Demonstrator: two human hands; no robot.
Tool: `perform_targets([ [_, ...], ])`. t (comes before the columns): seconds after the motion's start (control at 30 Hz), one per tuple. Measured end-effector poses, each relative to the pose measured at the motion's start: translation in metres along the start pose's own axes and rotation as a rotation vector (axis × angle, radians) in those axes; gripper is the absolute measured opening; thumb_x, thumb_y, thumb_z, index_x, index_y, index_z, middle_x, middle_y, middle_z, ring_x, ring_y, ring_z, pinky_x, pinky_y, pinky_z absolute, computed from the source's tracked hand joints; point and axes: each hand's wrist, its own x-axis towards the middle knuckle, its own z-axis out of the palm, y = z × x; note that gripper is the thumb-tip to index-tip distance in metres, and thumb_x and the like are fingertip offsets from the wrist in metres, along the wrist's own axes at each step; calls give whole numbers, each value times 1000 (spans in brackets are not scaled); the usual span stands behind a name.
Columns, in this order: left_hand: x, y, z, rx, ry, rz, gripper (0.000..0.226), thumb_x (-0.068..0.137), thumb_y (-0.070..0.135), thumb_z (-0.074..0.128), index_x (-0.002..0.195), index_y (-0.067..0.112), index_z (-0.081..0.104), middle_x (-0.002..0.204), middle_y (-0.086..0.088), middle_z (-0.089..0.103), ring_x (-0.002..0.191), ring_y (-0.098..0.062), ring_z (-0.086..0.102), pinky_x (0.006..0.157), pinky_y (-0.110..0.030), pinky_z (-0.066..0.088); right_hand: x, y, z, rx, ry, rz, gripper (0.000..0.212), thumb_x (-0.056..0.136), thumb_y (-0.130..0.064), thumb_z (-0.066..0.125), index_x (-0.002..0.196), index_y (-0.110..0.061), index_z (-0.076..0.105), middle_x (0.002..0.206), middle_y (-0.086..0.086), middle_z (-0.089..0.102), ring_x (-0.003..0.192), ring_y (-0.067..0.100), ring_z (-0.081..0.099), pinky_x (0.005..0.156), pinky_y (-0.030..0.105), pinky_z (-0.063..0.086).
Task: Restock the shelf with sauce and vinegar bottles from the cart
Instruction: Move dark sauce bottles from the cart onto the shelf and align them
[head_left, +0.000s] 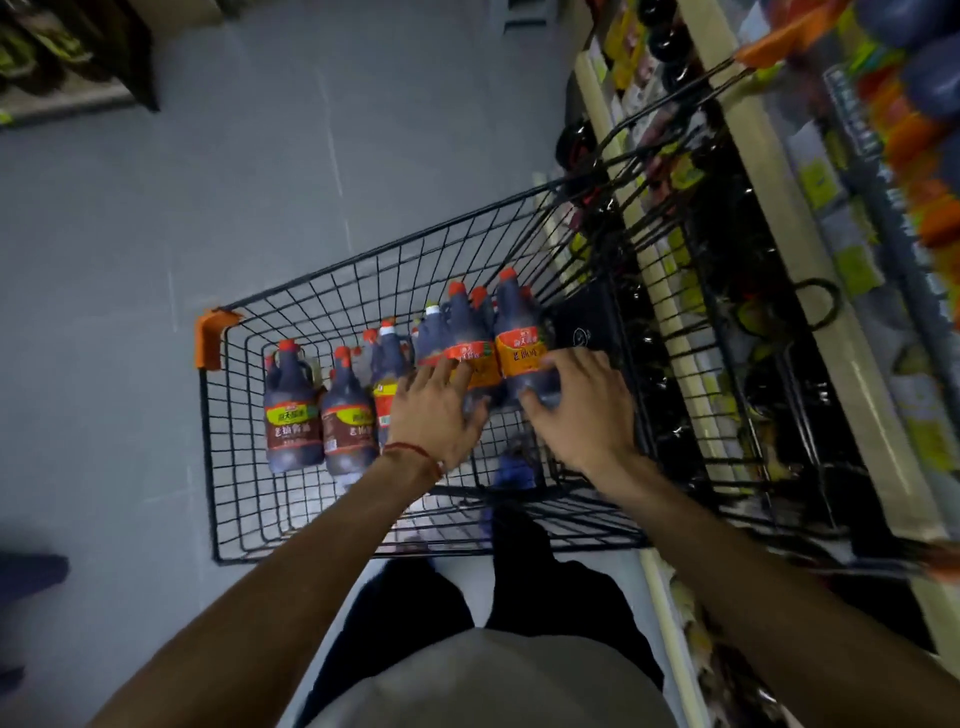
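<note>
Reaching both arms down into the black wire cart (210, 340), parked on grey floor tiles (156, 234) just beside the stocked shelf (771, 208) on the right. Laying the left hand (434, 410), red string bracelet (415, 452) at the wrist, against a dark sauce bottle with an orange label (465, 327), fingers spread and fairly straight over it, not closed round it. Clasping the neighbouring orange-labelled bottle (517, 332) with the right hand (582, 405), thumb hooked across its lower body, fingers on its far side. Noting two green-labelled bottles (293, 410) upright at the cart's left end, more red-capped bottles (387, 358) crowded between, all standing inside the basket.
</note>
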Motion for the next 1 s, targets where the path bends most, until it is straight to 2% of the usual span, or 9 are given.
perform_targets([
  [0.13,27,7,40,-268,-121,-281,70,92,58,47,144,12,38,146,-13,44,130,-37,45,105,-52,44,19,17,9,-6,-66,-8,39,84,-45,65,113,-19,66,109,4,65,107,30,56,84,41,47],
  [0.27,59,8,67,-596,-129,-576,93,84,55,73,148,4,29,147,-18,38,134,-38,40,113,-49,38,31,30,26,52,-24,-2,38,81,-43,64,105,-15,69,99,6,67,97,31,59,75,42,51],
  [0.37,80,8,83,-773,-102,-723,114,71,64,81,149,1,27,147,-23,38,135,-43,39,115,-51,34,38,34,32,75,-30,12,35,82,-40,67,106,-14,70,102,6,68,98,31,59,77,43,52],
  [0.5,93,8,97,-778,-111,-803,112,71,58,85,150,4,25,151,-24,35,139,-44,35,115,-55,34,45,31,35,94,-70,52,35,83,-37,69,111,-16,69,108,4,68,105,28,58,83,40,49],
  [0.63,98,-1,95,-806,-92,-838,106,59,57,91,139,10,39,136,-15,50,124,-35,53,103,-46,49,50,31,44,86,-134,65,39,85,-39,65,115,-14,66,112,6,67,106,29,58,83,39,48],
  [0.73,97,-9,90,-817,-125,-847,109,53,62,90,139,17,41,131,-9,58,116,-29,60,98,-44,53,58,30,53,84,-208,97,45,86,-37,71,122,-13,62,119,7,63,111,29,55,85,39,48],
  [0.87,83,-25,94,-848,-151,-855,116,40,75,80,135,19,46,123,-1,63,105,-21,64,90,-41,57,74,29,69,118,-254,185,68,86,-40,75,141,-10,48,133,12,54,120,32,52,92,48,53],
  [1.0,69,-41,93,-980,-120,-882,110,37,61,88,131,19,49,118,4,68,102,-16,68,92,-42,59,92,27,91,237,-297,335,99,80,-48,82,154,-8,30,144,16,47,128,35,51,99,47,49],
])
